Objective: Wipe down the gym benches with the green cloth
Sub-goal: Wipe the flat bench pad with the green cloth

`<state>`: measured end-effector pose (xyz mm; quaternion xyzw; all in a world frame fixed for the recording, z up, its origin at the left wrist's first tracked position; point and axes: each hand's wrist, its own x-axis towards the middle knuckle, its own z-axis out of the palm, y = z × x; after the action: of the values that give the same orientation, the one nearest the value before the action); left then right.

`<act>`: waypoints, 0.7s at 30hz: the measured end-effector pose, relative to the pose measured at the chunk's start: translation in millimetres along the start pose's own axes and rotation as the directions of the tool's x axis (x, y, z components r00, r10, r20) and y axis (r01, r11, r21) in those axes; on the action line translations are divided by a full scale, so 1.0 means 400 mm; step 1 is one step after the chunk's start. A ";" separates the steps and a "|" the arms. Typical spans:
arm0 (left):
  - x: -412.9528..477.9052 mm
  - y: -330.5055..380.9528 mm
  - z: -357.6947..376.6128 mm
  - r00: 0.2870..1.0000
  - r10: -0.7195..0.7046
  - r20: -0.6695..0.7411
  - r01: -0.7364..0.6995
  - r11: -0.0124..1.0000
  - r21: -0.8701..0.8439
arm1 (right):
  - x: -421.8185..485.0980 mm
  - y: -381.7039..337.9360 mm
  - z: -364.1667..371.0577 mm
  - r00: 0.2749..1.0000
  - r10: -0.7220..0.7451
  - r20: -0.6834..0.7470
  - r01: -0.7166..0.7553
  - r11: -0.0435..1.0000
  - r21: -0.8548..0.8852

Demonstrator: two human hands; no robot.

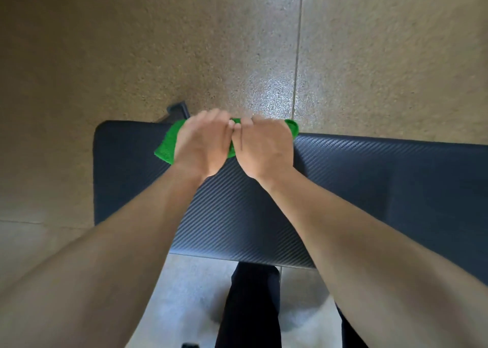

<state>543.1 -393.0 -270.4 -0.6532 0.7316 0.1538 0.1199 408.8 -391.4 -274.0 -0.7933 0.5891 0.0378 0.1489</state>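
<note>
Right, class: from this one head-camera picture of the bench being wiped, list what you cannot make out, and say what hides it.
1. Most of the green cloth: head view, covered by the left hand and right hand.
2. Fingertips of both hands: curled over the bench's far edge.
3. The bench to the right: cut off by the picture's edge.
4. The bench frame: hidden under the pad.
5. The person's feet: blurred, cut off below.

One bench, one cloth, two hands.
The view holds one black padded bench (343, 189), one green cloth (166, 146), one left hand (200, 141), one right hand (264, 146), two bare forearms and one dark-clad leg (250, 308) on the floor.
</note>
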 end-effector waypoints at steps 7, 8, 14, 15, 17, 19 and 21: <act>0.033 0.304 0.030 1.000 -0.011 0.014 0.011 0.999 0.050 | -0.107 0.269 -0.022 1.000 -0.014 -0.006 0.014 1.000 -0.003; 0.037 0.364 0.037 1.000 -0.003 0.020 0.002 1.000 0.008 | -0.130 0.328 -0.026 1.000 0.020 -0.019 -0.020 1.000 0.007; 0.035 0.448 0.051 0.980 0.170 -0.106 -0.183 0.975 -0.127 | -0.178 0.426 -0.035 0.989 0.147 -0.033 -0.148 0.989 -0.019; 0.033 0.413 0.049 0.966 0.220 -0.138 -0.238 0.961 -0.137 | -0.170 0.397 -0.037 0.984 0.170 -0.053 -0.171 0.985 -0.021; 0.030 0.333 0.040 0.954 0.253 -0.159 -0.273 0.955 -0.116 | -0.144 0.327 -0.028 0.986 0.165 -0.036 -0.167 0.985 -0.036; 0.021 0.258 0.023 0.974 0.200 -0.103 -0.210 0.973 -0.092 | -0.115 0.247 -0.020 0.992 0.126 -0.019 -0.127 0.992 -0.027; 0.015 0.206 0.018 0.978 0.179 -0.104 -0.187 0.980 -0.073 | -0.099 0.196 -0.011 0.988 0.140 -0.060 -0.139 0.990 0.021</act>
<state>460.3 -387.6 -273.7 -0.5943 0.7865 0.1625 0.0427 322.0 -376.8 -275.6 -0.7497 0.6477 0.0188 0.1343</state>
